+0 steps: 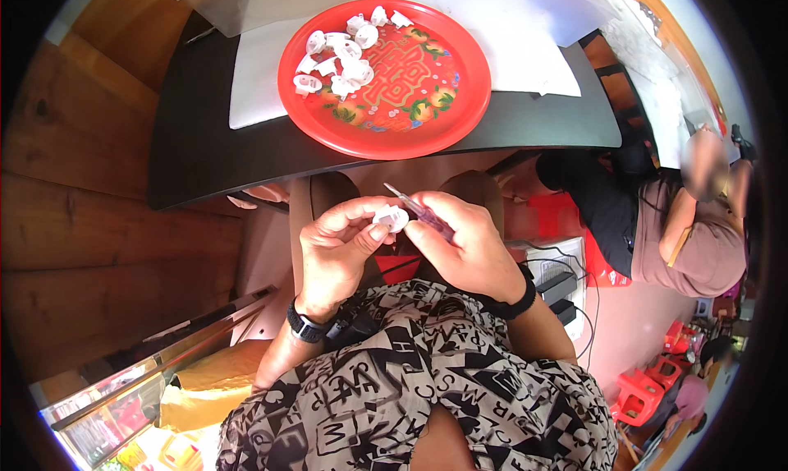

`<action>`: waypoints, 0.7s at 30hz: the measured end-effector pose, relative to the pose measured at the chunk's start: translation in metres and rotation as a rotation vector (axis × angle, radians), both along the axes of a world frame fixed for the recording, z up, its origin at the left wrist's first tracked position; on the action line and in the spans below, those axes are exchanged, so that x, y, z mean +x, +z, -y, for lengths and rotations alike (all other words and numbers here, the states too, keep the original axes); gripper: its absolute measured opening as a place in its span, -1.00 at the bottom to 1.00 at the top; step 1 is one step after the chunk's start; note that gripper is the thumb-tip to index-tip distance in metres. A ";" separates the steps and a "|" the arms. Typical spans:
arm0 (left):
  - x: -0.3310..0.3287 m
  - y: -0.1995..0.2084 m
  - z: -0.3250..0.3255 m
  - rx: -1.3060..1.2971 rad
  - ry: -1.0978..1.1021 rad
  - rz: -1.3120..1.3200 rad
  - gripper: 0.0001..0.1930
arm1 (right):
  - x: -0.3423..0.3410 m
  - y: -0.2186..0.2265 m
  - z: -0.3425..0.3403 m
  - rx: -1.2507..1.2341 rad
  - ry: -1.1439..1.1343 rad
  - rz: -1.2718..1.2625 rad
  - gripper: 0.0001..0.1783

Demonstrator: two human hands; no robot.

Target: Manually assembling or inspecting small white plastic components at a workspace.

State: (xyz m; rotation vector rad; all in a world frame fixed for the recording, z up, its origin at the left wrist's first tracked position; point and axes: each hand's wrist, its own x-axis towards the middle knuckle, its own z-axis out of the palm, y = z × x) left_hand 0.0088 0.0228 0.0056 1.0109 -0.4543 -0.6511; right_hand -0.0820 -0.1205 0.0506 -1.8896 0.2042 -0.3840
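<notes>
Tool work on a small white piece [394, 218] seems your current step, the piece held in mid-air on your side of the bench [546, 122]. Your left hand [335, 245] pinches it, grip narrowed to its width; your right hand [469, 243] grasps a slender pointed tool [417, 206], tip just beyond it. Next likely calls for steady pinching and careful tip placement.

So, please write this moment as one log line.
left hand: holds white piece; right hand: holds pointed tool; loose white pieces: on red tray, mostly left side
</notes>
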 end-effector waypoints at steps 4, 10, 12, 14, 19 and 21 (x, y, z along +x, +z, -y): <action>0.002 -0.004 -0.003 -0.044 0.039 -0.056 -0.74 | -0.013 -0.014 0.003 -0.167 -0.003 0.130 -0.72; 0.005 -0.006 0.000 -0.075 0.044 -0.097 -0.76 | -0.025 -0.017 -0.004 -0.328 0.080 0.000 -0.69; 0.005 -0.007 0.000 -0.074 0.039 -0.102 -0.76 | -0.022 -0.019 -0.005 -0.332 0.071 0.010 -0.70; 0.006 -0.007 0.000 -0.074 0.035 -0.106 -0.76 | -0.020 -0.020 -0.005 -0.337 0.073 0.013 -0.68; 0.009 -0.010 0.000 -0.064 0.024 -0.105 -0.76 | -0.016 -0.020 -0.002 -0.317 0.101 -0.045 -0.61; 0.012 -0.010 0.002 -0.069 0.023 -0.107 -0.76 | -0.013 -0.020 0.000 -0.303 0.107 -0.068 -0.58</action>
